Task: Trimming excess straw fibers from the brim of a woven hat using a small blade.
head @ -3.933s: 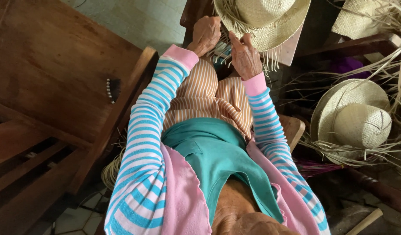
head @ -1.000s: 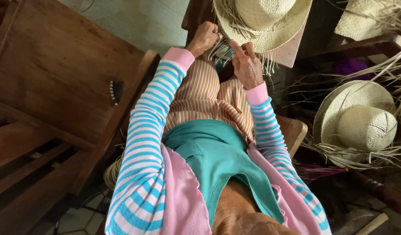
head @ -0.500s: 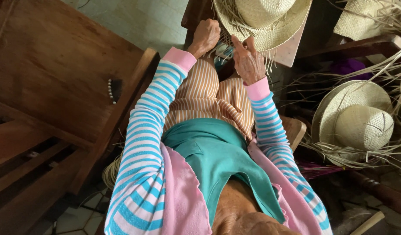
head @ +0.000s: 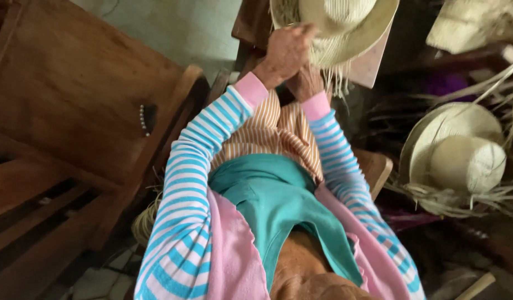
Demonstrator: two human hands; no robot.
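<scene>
Left hand (head: 287, 53) closed on loose straw fringe of pale woven straw hat (head: 345, 28) at knees; right hand (head: 306, 83) beneath, grip not visible — hard pulling risks snapping strands, loosening the weave.

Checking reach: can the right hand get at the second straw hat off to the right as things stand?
Probably yes. The right hand sits under the left hand at the near hat; the second hat lies uncovered at the right, only loose straw around it.
</scene>
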